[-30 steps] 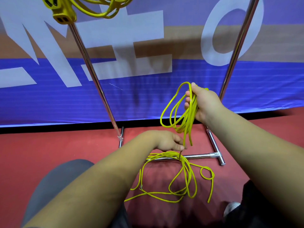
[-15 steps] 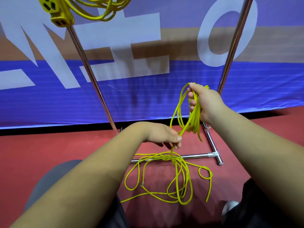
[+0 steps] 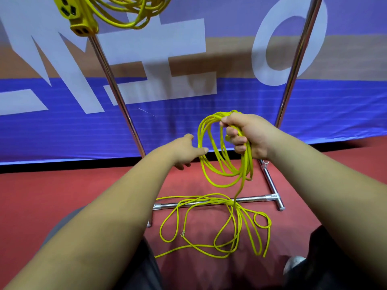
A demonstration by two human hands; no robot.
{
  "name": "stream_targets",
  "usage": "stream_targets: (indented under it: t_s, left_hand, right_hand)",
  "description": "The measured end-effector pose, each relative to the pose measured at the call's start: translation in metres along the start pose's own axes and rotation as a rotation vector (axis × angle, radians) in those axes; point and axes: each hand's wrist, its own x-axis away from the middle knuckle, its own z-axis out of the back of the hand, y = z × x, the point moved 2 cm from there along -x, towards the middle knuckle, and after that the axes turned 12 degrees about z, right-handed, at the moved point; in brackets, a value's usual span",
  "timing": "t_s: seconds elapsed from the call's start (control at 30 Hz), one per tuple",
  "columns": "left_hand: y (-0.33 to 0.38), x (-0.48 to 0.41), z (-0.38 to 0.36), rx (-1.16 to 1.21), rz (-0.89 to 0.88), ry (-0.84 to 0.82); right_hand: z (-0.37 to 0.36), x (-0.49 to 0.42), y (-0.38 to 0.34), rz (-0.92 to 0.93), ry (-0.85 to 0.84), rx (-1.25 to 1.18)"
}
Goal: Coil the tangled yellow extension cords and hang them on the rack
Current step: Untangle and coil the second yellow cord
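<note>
My right hand (image 3: 251, 135) is closed around the top of a coil of thin yellow extension cord (image 3: 225, 164), whose loops hang below my fist. A strand drops from the coil to the loose, tangled rest of the cord (image 3: 232, 231), which lies on the red floor across the base bar of the rack (image 3: 251, 199). My left hand (image 3: 185, 149) sits just left of the coil with its fingers apart, one fingertip touching the outer loop. Another yellow cord coil (image 3: 129, 15) with its outlet block (image 3: 82, 21) hangs at the top left.
The rack's two chrome uprights (image 3: 117, 101) (image 3: 293, 80) rise on either side of my hands, in front of a blue, white and tan banner (image 3: 62, 126). My knees and a shoe (image 3: 295, 266) are at the bottom edge, next to the floor tangle.
My left hand rose from low near the floor tangle to the coil's height, adding a loop, and its pinch on the cord has opened. The right hand stayed closed on the coil.
</note>
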Motion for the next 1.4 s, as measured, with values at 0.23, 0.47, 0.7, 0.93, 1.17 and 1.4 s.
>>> stream_targets:
  t_s: [0.23,0.47,0.7,0.93,1.17,1.4]
  left_hand:
    - [0.002,-0.001,0.016,0.191,-0.194,0.104]
    - [0.007,-0.001,0.021,0.096,-0.249,0.302]
    - [0.014,0.003,0.023,-0.036,-0.443,0.474]
    - [0.015,0.002,0.019,-0.082,-0.446,0.516]
    - [0.017,0.003,0.018,-0.077,-0.474,0.517]
    - [0.002,-0.014,0.006,0.140,-0.131,0.221]
  right_hand:
    - [-0.012,0.009,0.003,-0.065,-0.136,0.022]
    - [-0.009,0.012,0.003,-0.047,-0.125,0.002]
    - [-0.009,0.014,0.000,-0.047,-0.134,-0.014]
    - [-0.007,0.014,0.000,-0.056,-0.129,-0.025]
    - [-0.005,0.015,-0.001,-0.035,-0.119,-0.043]
    - [-0.002,0.014,-0.008,0.010,-0.064,-0.116]
